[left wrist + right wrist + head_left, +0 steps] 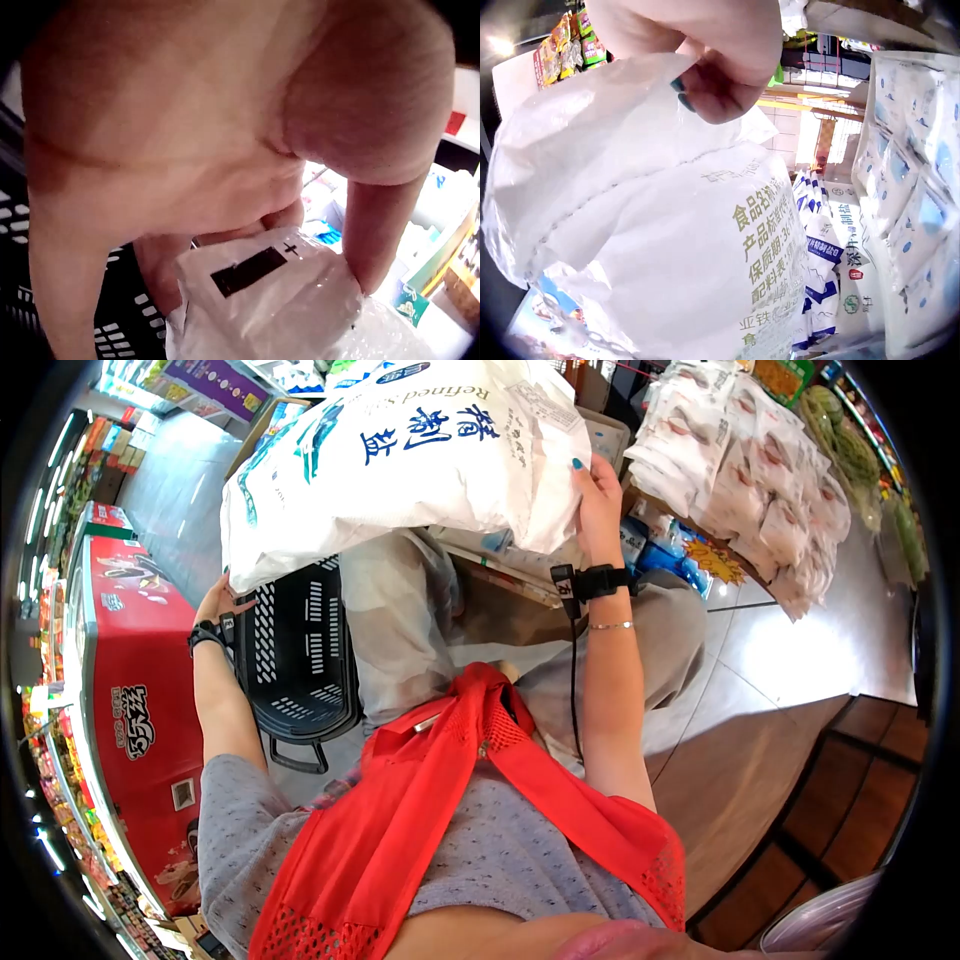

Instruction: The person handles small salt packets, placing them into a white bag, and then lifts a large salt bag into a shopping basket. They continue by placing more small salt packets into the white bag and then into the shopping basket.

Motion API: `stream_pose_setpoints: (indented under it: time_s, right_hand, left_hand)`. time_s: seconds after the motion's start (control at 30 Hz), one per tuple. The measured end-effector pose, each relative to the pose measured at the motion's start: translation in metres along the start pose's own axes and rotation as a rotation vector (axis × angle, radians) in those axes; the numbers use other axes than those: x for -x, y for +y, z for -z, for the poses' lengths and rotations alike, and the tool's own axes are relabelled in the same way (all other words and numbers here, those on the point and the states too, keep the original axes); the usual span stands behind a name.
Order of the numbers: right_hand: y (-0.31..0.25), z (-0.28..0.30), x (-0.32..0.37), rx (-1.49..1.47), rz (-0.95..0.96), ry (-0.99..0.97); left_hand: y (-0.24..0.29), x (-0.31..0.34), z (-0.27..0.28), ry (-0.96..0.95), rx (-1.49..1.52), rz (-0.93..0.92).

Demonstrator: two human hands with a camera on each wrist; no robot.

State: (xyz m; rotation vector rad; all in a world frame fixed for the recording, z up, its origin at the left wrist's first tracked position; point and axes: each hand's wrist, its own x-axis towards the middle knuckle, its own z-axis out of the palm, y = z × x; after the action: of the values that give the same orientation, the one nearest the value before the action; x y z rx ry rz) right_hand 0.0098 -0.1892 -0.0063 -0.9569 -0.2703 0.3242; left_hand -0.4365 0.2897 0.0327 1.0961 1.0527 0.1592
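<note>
A large white sack of refined salt [430,490], printed in blue and green, lies across both hands in front of the person's knees in the head view. My left hand [220,603] grips its lower left corner, with the fingers partly hidden behind the sack. In the left wrist view, that hand [180,120] holds the crumpled white plastic between thumb and fingers. At the sack's other end, my right hand [598,510] pinches the edge. The right wrist view shows its curled fingers [712,97] on the loose end above a stitched seam.
A black shopping basket [300,640] stands on the floor below the left hand, beside a red freezer chest [145,710]. White packets [740,470] are piled at the right. Blue-and-white salt packets [821,255] stand behind the sack. A brown wooden surface [860,780] is at lower right.
</note>
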Motion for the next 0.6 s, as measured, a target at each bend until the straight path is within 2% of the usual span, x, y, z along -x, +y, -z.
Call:
stream_pose_setpoints:
  time_s: [0.13, 0.23, 0.37, 0.4, 0.53, 0.6]
  right_hand:
    - [-0.001, 0.006, -0.005, 0.045, -0.058, 0.109]
    - [-0.001, 0.015, -0.011, 0.036, -0.054, 0.106]
    - [0.0, 0.026, -0.02, 0.063, -0.047, 0.074]
    - [-0.001, 0.029, -0.021, 0.064, -0.051, 0.054]
    - [0.0, 0.031, -0.02, 0.076, -0.054, 0.008]
    - [0.004, 0.033, -0.019, 0.089, -0.054, -0.001]
  left_hand:
    - [-0.017, -0.033, 0.045, 0.208, 0.136, -0.14]
    - [-0.012, -0.038, 0.053, 0.256, 0.249, -0.277]
    - [0.002, -0.041, 0.076, 0.301, 0.169, -0.496]
    - [0.006, -0.04, 0.078, 0.353, 0.18, -0.491]
    - [0.009, -0.058, 0.114, 0.28, 0.244, -0.479]
    - [0.013, -0.054, 0.097, 0.374, 0.205, -0.478]
